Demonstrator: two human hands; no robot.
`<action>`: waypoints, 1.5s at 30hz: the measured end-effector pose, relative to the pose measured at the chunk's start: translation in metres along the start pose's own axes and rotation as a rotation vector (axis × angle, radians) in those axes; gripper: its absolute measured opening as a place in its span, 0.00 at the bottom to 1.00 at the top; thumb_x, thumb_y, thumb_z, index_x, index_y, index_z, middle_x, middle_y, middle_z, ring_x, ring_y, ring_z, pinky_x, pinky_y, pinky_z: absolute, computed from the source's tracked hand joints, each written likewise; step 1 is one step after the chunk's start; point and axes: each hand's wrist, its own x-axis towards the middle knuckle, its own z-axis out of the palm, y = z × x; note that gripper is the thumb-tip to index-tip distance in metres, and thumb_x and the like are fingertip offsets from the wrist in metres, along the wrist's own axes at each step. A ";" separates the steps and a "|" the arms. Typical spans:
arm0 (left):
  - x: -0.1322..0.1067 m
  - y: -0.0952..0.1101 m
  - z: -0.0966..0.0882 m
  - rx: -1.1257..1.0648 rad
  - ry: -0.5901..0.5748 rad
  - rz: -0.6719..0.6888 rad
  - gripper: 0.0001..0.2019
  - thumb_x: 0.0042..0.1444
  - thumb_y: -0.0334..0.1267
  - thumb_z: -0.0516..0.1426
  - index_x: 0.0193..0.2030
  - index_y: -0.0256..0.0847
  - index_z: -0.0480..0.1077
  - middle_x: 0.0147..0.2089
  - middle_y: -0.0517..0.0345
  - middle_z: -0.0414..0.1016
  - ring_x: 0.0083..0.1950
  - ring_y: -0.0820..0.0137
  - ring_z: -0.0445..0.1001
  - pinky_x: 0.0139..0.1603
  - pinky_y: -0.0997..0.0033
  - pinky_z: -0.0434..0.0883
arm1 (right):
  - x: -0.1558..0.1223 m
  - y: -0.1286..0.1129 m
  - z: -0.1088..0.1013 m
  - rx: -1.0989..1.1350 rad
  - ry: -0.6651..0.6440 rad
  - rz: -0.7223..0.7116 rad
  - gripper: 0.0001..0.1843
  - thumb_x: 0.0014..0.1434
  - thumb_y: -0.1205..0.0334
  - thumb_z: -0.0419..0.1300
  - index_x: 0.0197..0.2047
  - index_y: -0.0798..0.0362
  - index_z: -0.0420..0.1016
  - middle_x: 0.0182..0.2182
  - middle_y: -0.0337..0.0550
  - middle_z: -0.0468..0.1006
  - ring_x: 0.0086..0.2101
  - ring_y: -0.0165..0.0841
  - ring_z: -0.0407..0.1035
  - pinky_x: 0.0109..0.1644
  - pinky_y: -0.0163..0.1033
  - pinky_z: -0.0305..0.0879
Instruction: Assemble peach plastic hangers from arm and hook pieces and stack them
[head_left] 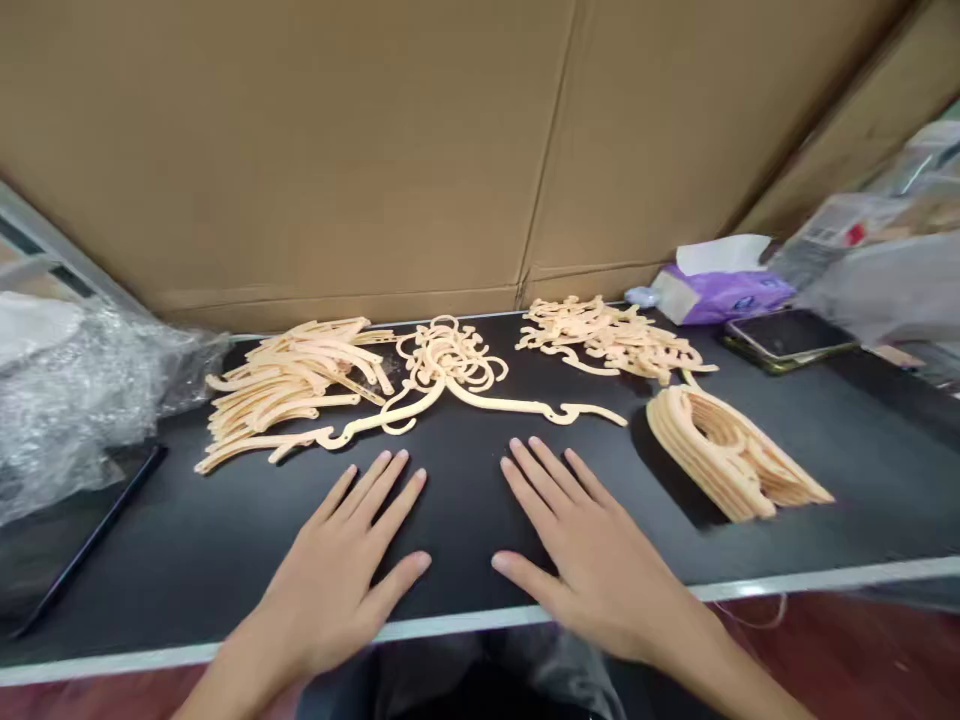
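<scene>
My left hand [346, 560] and my right hand [577, 545] both lie flat, palms down, fingers spread, on the black table [465, 500] near its front edge. Neither holds anything. Just beyond my fingertips lies a cream plastic hanger [480, 395] with a tangle of hooks [450, 358] on top of it. A pile of curved cream hanger pieces [296, 385] sits to the left. Another heap of small cream parts [607, 340] lies at the back right. A neat stack of hanger arms [731, 455] rests to the right of my right hand.
A cardboard wall [450, 150] closes the back. Clear plastic wrap [67, 400] and a dark tablet [60, 550] sit at the left. A purple tissue pack [720, 290] and a phone [787, 335] lie at the back right, with plastic bags [885, 260] beyond.
</scene>
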 end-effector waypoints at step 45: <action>0.088 -0.060 0.012 -0.102 0.482 -0.117 0.08 0.67 0.37 0.56 0.40 0.40 0.76 0.42 0.52 0.79 0.45 0.61 0.72 0.48 0.58 0.68 | 0.000 0.004 0.005 0.035 0.087 -0.006 0.42 0.67 0.37 0.48 0.73 0.58 0.55 0.73 0.52 0.51 0.71 0.47 0.47 0.73 0.60 0.50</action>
